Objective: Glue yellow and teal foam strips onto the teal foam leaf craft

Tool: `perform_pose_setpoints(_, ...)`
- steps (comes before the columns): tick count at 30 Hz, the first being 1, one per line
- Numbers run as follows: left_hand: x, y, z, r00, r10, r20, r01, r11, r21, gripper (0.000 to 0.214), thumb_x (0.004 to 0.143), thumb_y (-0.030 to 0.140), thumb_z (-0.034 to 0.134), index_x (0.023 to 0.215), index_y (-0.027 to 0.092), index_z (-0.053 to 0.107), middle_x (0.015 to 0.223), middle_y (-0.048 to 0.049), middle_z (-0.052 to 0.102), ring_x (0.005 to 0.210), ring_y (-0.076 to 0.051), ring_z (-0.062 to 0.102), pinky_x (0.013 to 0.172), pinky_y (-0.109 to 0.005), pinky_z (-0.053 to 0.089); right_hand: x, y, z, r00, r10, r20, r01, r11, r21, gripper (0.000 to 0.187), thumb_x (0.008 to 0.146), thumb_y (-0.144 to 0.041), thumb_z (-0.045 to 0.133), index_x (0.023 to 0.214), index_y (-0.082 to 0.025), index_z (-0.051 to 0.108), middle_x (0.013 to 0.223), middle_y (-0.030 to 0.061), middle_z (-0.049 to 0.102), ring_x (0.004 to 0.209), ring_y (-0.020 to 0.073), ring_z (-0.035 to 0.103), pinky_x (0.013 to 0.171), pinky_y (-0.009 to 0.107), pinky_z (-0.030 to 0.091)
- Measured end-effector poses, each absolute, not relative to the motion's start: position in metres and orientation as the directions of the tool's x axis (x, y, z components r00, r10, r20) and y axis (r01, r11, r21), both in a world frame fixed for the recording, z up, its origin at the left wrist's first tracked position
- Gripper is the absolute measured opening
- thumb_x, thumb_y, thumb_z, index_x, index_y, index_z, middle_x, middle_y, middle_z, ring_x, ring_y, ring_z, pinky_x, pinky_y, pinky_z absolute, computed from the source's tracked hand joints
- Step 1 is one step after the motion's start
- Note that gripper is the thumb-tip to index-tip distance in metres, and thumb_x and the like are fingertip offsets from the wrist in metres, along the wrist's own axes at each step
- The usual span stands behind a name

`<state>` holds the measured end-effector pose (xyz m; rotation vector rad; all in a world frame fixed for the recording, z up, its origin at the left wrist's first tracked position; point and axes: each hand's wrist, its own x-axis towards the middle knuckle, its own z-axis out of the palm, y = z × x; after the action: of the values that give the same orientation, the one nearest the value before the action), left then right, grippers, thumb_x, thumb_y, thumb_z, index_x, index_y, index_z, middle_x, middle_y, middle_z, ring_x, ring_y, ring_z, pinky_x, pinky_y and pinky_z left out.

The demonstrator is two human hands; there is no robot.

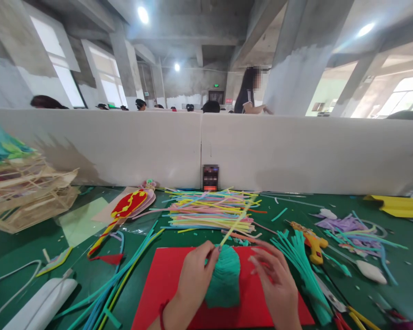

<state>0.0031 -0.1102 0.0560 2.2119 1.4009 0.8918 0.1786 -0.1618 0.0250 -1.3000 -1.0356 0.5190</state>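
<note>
The ribbed piece (226, 282) is teal, the sheet (160, 282) red, the strip (234, 225) pale yellow — the pile (199, 213) pastel-striped.

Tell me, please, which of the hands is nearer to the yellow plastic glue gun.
The right hand is nearer: it is left of the glue gun, with a bundle of green fuzzy stems between them. The left hand is farther left, pinching a pale yellow fuzzy stem.

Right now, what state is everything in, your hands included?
Left hand: closed, pinching the yellow stick
Right hand: open, fingers spread, holding nothing visible
Yellow stick: raised at a slant
Green piece: on the red sheet, ridged on top
Red sheet: flat
Colored sticks: loosely piled
Glue gun: lying down; on or off, unclear
Scissors: lying down; blades' opening unclear
Ceiling light: lit
</note>
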Motion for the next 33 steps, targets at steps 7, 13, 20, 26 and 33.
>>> perform_pose_setpoints(7,0.021,-0.126,0.041,0.553,0.763,0.334,0.644,-0.646,0.41,0.015,0.087,0.017,0.052,0.074,0.019,0.06,0.069,0.0008,0.068,0.063,-0.016,0.064,0.055,-0.023,0.041,0.166,-0.156,0.023,0.139,0.984,-0.113,-0.158,-0.091,-0.983,0.062,0.066,-0.072,0.06,0.089,-0.015,0.064,0.05,-0.0028,0.054,0.033,0.0079,0.044,0.031,0.019,0.034)
perform_pose_setpoints(13,0.01,-0.125,0.033,0.651,0.613,0.448,0.563,-0.785,0.257,0.02,0.093,0.018,0.043,0.081,0.022,0.058,0.074,0.0032,0.065,0.067,-0.015,0.061,0.064,-0.026,0.043,0.162,-0.153,0.023,0.257,0.943,-0.214,-0.219,-0.159,-0.963,0.058,0.049,-0.071,0.072,0.062,-0.015,0.061,0.048,-0.0009,0.055,0.038,0.0108,0.049,0.033,0.022,0.039)
perform_pose_setpoints(20,0.004,-0.118,0.031,0.659,0.522,0.541,0.565,-0.819,0.102,0.025,0.096,0.024,0.039,0.078,0.021,0.055,0.072,0.0027,0.062,0.069,-0.016,0.058,0.07,-0.03,0.043,0.163,-0.153,0.013,0.242,0.941,-0.238,-0.302,-0.16,-0.94,0.053,0.054,-0.065,0.074,0.068,-0.015,0.065,0.053,0.001,0.06,0.045,0.0142,0.054,0.039,0.025,0.045)
perform_pose_setpoints(26,0.005,-0.119,0.032,0.756,0.412,0.508,0.479,-0.878,-0.001,0.025,0.095,0.02,0.04,0.073,0.02,0.052,0.065,0.0035,0.059,0.063,-0.015,0.056,0.072,-0.029,0.042,0.165,-0.154,0.016,0.237,0.94,-0.245,-0.3,-0.169,-0.939,0.054,0.053,-0.066,0.073,0.067,-0.014,0.064,0.05,-0.0001,0.057,0.043,0.0128,0.052,0.039,0.024,0.043)
perform_pose_setpoints(33,0.007,-0.125,0.037,0.773,0.4,0.493,0.466,-0.884,-0.014,0.021,0.093,0.019,0.04,0.076,0.018,0.052,0.067,0.0019,0.061,0.063,-0.015,0.057,0.069,-0.029,0.043,0.167,-0.153,0.015,0.231,0.952,-0.2,-0.244,-0.142,-0.959,0.053,0.059,-0.067,0.07,0.07,-0.015,0.064,0.05,-0.001,0.056,0.044,0.0117,0.05,0.042,0.023,0.042)
